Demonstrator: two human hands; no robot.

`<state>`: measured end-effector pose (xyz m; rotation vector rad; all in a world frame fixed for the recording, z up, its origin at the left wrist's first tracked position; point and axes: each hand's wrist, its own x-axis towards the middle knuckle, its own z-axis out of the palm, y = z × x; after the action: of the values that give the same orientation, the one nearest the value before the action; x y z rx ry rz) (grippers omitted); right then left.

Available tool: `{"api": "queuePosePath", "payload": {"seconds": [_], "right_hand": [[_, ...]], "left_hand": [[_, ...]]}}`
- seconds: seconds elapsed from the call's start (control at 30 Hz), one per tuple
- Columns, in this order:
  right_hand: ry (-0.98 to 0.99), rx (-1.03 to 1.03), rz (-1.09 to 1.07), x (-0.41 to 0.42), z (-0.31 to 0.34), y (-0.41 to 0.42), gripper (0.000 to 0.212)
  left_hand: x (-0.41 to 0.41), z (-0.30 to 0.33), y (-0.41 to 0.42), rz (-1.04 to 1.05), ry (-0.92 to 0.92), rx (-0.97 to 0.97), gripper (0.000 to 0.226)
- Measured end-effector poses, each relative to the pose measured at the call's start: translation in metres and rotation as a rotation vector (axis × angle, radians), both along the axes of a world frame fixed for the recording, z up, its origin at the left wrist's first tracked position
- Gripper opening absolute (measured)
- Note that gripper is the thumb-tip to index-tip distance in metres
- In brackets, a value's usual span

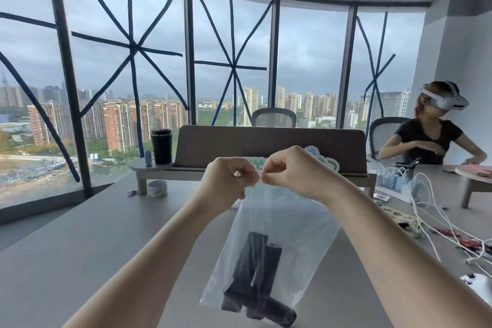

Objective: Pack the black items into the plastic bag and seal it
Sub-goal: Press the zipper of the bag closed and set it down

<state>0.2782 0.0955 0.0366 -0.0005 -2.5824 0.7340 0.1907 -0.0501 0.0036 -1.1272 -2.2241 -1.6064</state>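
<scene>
A clear plastic bag hangs in the air above the grey table, held up by its top edge. Several black items lie stacked in its bottom. My left hand and my right hand sit side by side at the bag's mouth, both pinching the top edge, which shows a thin red strip between the fingertips. The fingers hide most of the bag's mouth, so I cannot tell how much of it is sealed.
A brown desk riser stands behind the hands, with a black tumbler at its left end and a tape roll below. White cables and small items spread at right. A person with a headset sits far right.
</scene>
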Motion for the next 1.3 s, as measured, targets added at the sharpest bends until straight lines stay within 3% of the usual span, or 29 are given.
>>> {"api": "queuePosePath", "payload": {"seconds": [0.3, 0.77, 1.13, 1.3], "right_hand": [[0.055, 0.107, -0.073, -0.005, -0.008, -0.008, 0.013], [0.037, 0.256, -0.221, 0.017, -0.034, 0.012, 0.015], [-0.045, 0.31, -0.222, 0.028, -0.031, 0.013, 0.02], [0.051, 0.291, -0.231, 0.024, -0.027, 0.009, 0.025]], "left_hand": [[-0.001, -0.005, -0.001, 0.06, -0.003, 0.153, 0.011], [-0.039, -0.015, -0.045, 0.251, -0.167, 0.41, 0.016], [-0.04, -0.019, -0.064, 0.227, -0.241, 0.473, 0.024], [-0.044, -0.021, -0.072, 0.23, -0.248, 0.473, 0.027]]}}
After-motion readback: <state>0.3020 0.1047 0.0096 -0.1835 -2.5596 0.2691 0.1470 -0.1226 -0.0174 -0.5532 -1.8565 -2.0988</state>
